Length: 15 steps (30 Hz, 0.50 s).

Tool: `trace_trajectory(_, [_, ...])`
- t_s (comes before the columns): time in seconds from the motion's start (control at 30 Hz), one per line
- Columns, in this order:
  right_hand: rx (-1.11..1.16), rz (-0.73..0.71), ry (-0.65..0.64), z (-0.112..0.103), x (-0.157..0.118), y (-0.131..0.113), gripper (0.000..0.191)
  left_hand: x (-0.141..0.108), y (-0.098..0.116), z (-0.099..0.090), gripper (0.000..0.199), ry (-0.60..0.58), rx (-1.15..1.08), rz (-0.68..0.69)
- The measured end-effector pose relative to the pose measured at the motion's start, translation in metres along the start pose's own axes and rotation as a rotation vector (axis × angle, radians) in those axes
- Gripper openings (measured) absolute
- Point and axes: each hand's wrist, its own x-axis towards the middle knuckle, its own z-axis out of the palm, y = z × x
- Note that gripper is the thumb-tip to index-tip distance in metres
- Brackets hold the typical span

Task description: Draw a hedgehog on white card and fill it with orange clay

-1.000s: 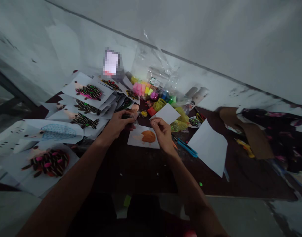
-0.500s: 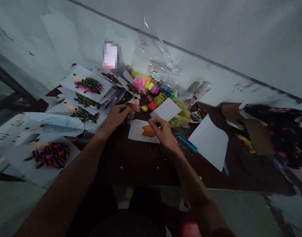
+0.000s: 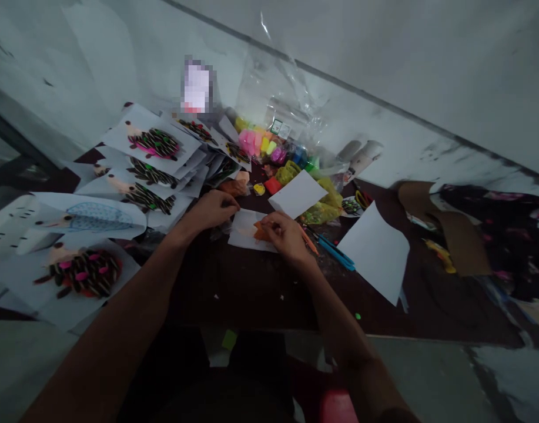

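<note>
A small white sheet lies on the dark table in front of me. On it is an orange-brown shape with a pale pointed end, partly hidden by my right hand. That hand is over the sheet's right side, thumb and fingertips pinched together at the shape; anything between them is too small to make out. My left hand is at the sheet's upper left corner, its fingers bent and closed. What it holds, if anything, cannot be seen. Just behind it lies a brownish lump of clay in a clear wrapper.
Sheets with clay hedgehogs are piled at the left. Behind are a clear bag of coloured clay and a yellow bag. To the right are blue scissors, an orange stick, a larger white sheet and brown cardboard.
My left hand has moved from the brownish clay lump toward the sheet's corner. My right hand has shifted slightly left and covers more of the orange-brown shape. The view has tilted a little.
</note>
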Motion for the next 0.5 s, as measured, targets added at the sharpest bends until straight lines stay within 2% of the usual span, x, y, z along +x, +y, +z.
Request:
trace_trajectory(0.27, [-0.003, 0.001, 0.012, 0.0037, -0.0003, -0.0019, 0.011, 0.0013, 0.0006, -0.0011, 0.032, -0.031, 0.096, 0.06])
trace_trajectory(0.5, [-0.087, -0.039, 0.04, 0.0014, -0.0017, -0.0067, 0.027, 0.002, -0.0033, 0.0015, 0.029, -0.02, 0.18, 0.023])
